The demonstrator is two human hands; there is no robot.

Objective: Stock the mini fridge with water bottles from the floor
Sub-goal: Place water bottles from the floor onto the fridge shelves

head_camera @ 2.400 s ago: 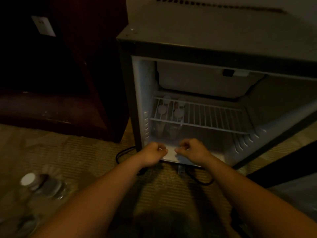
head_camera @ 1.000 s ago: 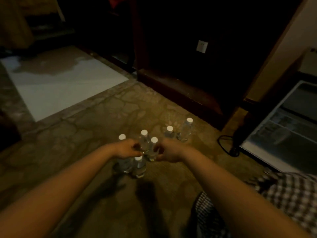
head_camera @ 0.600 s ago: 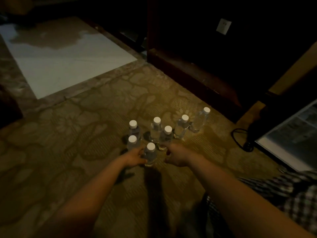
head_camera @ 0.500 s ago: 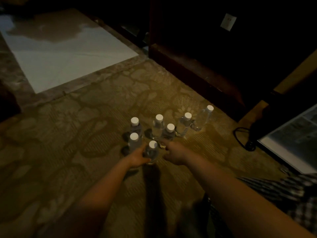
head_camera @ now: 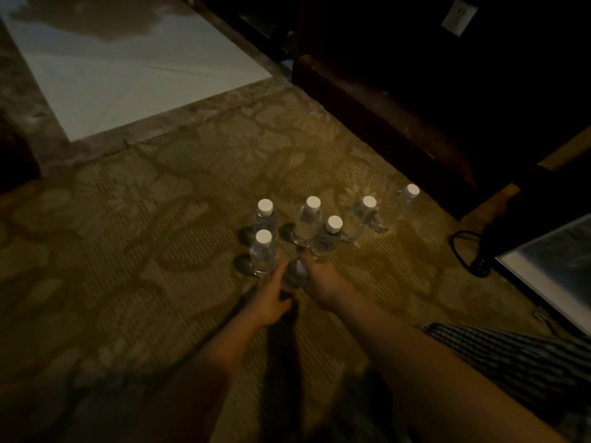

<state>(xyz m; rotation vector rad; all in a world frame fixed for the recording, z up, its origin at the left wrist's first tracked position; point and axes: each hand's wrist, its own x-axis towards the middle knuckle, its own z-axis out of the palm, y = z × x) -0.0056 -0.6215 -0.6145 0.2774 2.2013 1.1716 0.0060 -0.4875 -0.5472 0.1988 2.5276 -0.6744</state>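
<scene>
Just before the standing bottles (head_camera: pixel 263 251): nearest bottle (head_camera: pixel 293 276), between both hands.
Left hand (head_camera: pixel 271 298): fingers curled round it.
Right hand (head_camera: pixel 323 282): fingers curled likewise.
Changed: its white cap, sharp before, now blurred (motion smear).
Cut off: mini fridge (head_camera: pixel 543 270), right of them.

7 water btls (head_camera: pixel 263 251), 2 hands (head_camera: pixel 271 298)

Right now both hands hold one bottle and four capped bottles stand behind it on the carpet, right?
Not four: the head view shows six capped bottles standing on the carpet behind the held bottle, between left hand and right hand.
</scene>
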